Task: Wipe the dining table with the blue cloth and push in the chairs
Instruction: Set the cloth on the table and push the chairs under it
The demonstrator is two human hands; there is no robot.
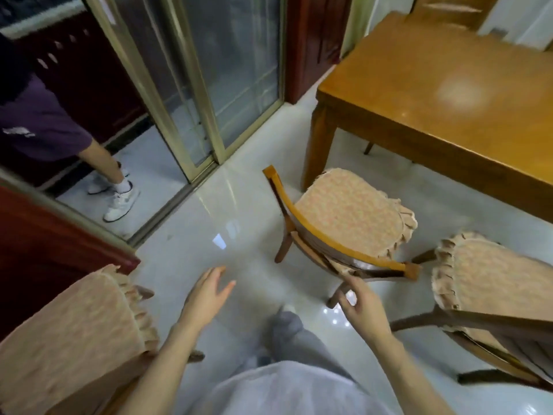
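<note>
The wooden dining table (443, 94) fills the upper right, its top bare and shiny. A wooden chair (347, 217) with a peach cushion stands pulled out from the table's near corner, its curved backrest toward me. My right hand (362, 307) hovers with loosely spread fingers just below that backrest's right end, apart from it. My left hand (209, 292) is held out flat over the floor, holding nothing. A second cushioned chair (490, 286) stands at the right, a third (71, 336) at the lower left. No blue cloth is in view.
Another person's legs and white shoes (119, 199) stand past the sliding glass door (191, 94) at the left. Dark red cabinets (45, 247) line the left side. Another chair back (449, 10) shows behind the table. Pale glossy tiles (227, 223) lie between me and the door.
</note>
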